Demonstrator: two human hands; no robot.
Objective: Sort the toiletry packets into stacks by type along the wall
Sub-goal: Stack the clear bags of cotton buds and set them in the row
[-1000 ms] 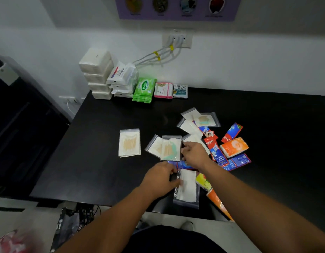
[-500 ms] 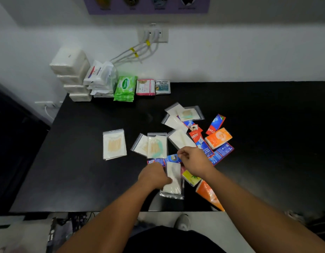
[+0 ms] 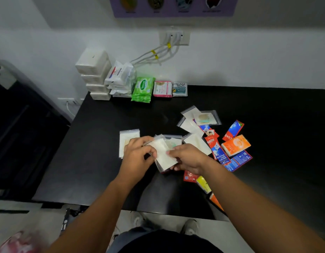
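Observation:
Both hands hold a clear zip bag with white contents (image 3: 162, 154) above the black table (image 3: 267, 110). My left hand (image 3: 138, 156) pinches its left edge and my right hand (image 3: 187, 157) grips its right side. More clear zip bags lie under and around the hands: one at the left (image 3: 128, 136), several at the right (image 3: 196, 123). Loose sachets sit to the right: red-and-blue toothpaste packets (image 3: 216, 148), an orange tissue pack (image 3: 235, 144), a yellow packet (image 3: 203, 183). Along the wall stand sorted stacks: white soap bars (image 3: 93, 73), white wipes (image 3: 119, 77), green Sanicare packs (image 3: 142, 88), pink sachets (image 3: 162, 88), Cream Silk sachets (image 3: 180, 89).
A wall socket with white cables (image 3: 173, 37) hangs above the stacks. A dark cabinet (image 3: 21, 125) stands to the left of the table. The table's near edge (image 3: 121, 207) runs just before my feet. The table's right half is bare black surface.
The hands lifted the clear zip bag from the table's near edge and brought it up and left, over the other zip bags. Both hands now grip it.

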